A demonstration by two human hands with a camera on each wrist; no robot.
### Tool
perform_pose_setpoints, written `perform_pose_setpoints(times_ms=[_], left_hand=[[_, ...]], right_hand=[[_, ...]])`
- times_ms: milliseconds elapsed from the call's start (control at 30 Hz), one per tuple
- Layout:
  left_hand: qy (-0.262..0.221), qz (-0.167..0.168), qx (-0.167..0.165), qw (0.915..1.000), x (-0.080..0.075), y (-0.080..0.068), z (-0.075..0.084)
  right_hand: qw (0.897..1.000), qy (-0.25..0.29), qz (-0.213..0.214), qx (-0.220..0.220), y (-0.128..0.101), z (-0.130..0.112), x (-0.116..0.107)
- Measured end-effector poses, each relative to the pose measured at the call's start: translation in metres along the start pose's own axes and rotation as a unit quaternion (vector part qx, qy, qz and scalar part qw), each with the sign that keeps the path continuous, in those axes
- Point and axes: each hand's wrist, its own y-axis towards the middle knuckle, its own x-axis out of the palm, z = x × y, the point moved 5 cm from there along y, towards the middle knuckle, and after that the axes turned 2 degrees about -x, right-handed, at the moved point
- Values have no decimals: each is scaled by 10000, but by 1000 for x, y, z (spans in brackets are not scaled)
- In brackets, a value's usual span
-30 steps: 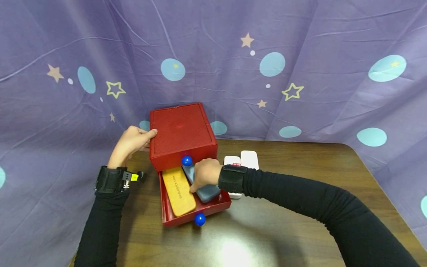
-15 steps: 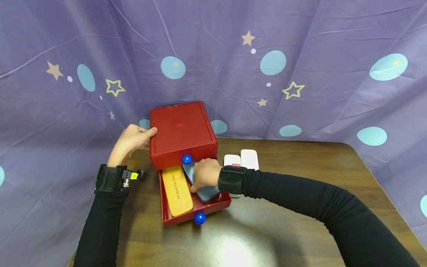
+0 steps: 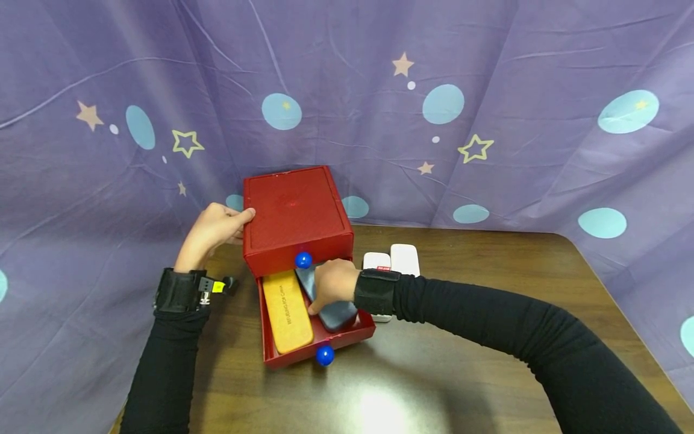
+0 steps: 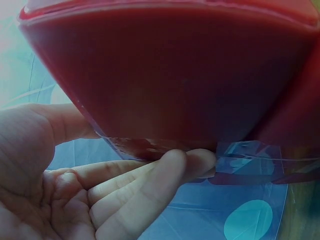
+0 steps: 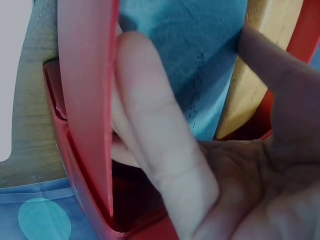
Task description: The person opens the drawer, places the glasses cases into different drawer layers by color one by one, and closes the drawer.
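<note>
A red two-tier drawer box (image 3: 293,211) stands against the cloth, its lower drawer (image 3: 347,341) pulled out. My left hand (image 3: 215,229) holds the box's left side, thumb on the top edge and fingers against the wall in the left wrist view. Inside the drawer lie a yellow oblong case (image 3: 288,313) with printed lettering and a blue-grey oblong case (image 3: 337,316). My right hand (image 3: 334,282) reaches over the blue-grey case and grips it across its width. In the right wrist view, the thumb is between the two cases, and the other fingers lie along the opposite side, by the red wall.
Blue ball knobs (image 3: 325,355) mark the drawer fronts. White rounded cases (image 3: 405,259) lie right of the box, partly behind my right wrist. A purple patterned cloth (image 3: 347,120) hangs behind the wooden table (image 3: 461,361).
The yellow case has shifted slightly left in the drawer, away from the blue-grey case. Both hands have stayed nearly where they were.
</note>
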Motion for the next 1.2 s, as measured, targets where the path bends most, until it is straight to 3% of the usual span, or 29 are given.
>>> perform_pose_setpoints(times_ms=[800,1200], left_hand=[[-79,-118,-26,9999,2,1,-2],[-218,-68,7,9997,1,1,-4]], right_hand=[[9981,510,274,-197,-6,13,-4],[9943,699,399,-694,-22,21,-13]])
